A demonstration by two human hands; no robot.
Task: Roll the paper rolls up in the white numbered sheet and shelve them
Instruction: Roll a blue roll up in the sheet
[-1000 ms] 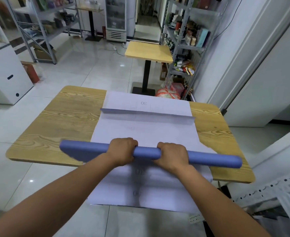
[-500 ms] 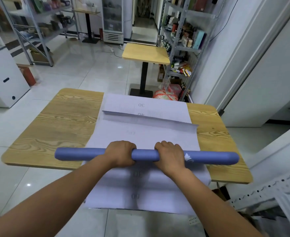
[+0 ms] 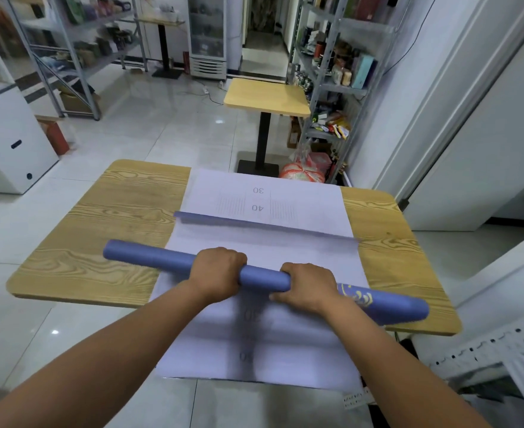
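A long blue paper roll point(image 3: 149, 257) lies across the white numbered sheet point(image 3: 301, 208), slanting from upper left to lower right. My left hand point(image 3: 219, 271) grips the roll near its middle. My right hand point(image 3: 308, 288) grips it a little further right. A yellow pattern shows on the roll's right part, whose end looks wider and looser. The sheet covers the middle of the wooden table point(image 3: 106, 239) and hangs over its near edge. A raised fold crosses the sheet beyond the roll, with the numbers 30 and 40 past it.
A small wooden pedestal table point(image 3: 267, 97) stands beyond. Metal shelving with goods point(image 3: 335, 69) lines the right side, and more shelves point(image 3: 69, 50) stand at the far left. A white cabinet point(image 3: 10, 143) is at the left. A red-and-white bag point(image 3: 304, 173) lies on the tiled floor.
The roll has turned from level to slanted, its right end nearer me and lower. A yellow pattern has come into view on its right part. Both hands still hold it.
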